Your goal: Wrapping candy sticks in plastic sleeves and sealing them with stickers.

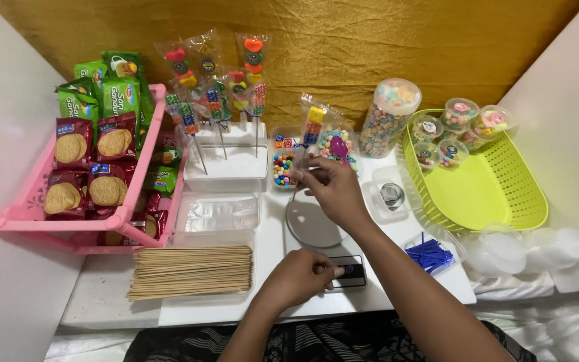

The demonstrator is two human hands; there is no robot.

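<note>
Candy skewer [311, 131] is gripped by the right hand [333, 190], fingers pinched shut on the lower part of the stick. It is wrapped in clear cellophane, with coloured sweets stacked along it. Long axis runs near upright in the view, tilted slightly right at the top; candy end points away toward the gold cloth [343, 47], stick end points down into the hand. It is held above the round plate of a small kitchen scale [311, 224], centre of the table.

Left hand [299, 276] is loosely curled at the scale's front edge, one fingertip extended and laid on the dark display panel [348, 271]; nothing is gripped.

Hard to make out: the stick's lower end is hidden by the right fingers; the scale plate is partly covered by the right wrist. Display content is unreadable. Behind the skewer a tray of small beads and sweets [283, 167] is partly masked. Bamboo skewers [192, 271] are piled left of the scale.
</note>
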